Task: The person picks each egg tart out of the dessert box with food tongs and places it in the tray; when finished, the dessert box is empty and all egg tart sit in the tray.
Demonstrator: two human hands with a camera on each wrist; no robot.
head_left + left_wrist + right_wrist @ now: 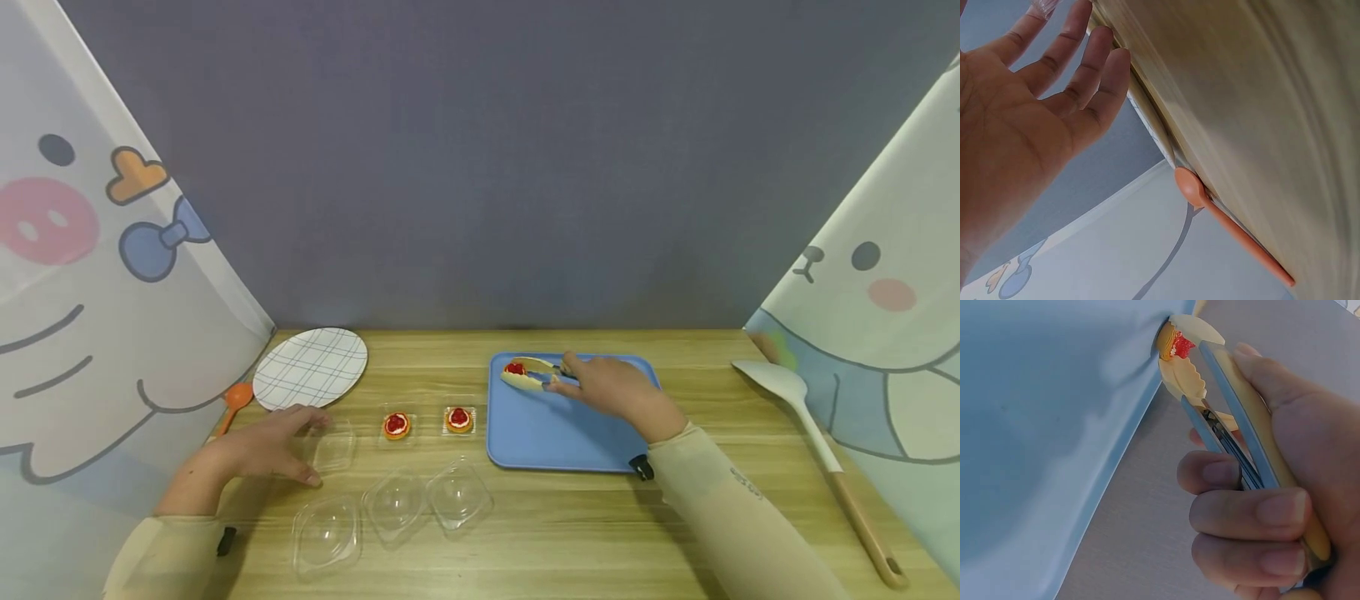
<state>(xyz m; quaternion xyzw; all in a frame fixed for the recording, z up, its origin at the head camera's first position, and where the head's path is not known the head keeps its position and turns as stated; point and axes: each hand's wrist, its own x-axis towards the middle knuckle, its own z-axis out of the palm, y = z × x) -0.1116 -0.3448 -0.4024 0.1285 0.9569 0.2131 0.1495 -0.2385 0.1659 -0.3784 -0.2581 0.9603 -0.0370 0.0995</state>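
My right hand (pixel 611 386) grips a pair of tongs (pixel 1235 412) with cream-coloured scalloped tips. Between those tips sits a small red-topped tart (pixel 1175 344), over the far left corner of the blue tray (pixel 562 437). My left hand (pixel 262 450) reaches over the table at the left, fingers spread and relaxed, its fingertips and thumb around a clear plastic container base (pixel 333 446). Two more tarts stand in clear bases between the left hand and the tray: one tart (pixel 397 426) on the left, another tart (pixel 459 420) nearer the tray.
Along the front lie three clear lids: a left lid (pixel 326 533), a middle lid (pixel 396 502) and a right lid (pixel 459 495). A checked plate (pixel 311 367) and an orange spoon (pixel 237 397) lie back left. A long white spatula (pixel 817 433) lies far right.
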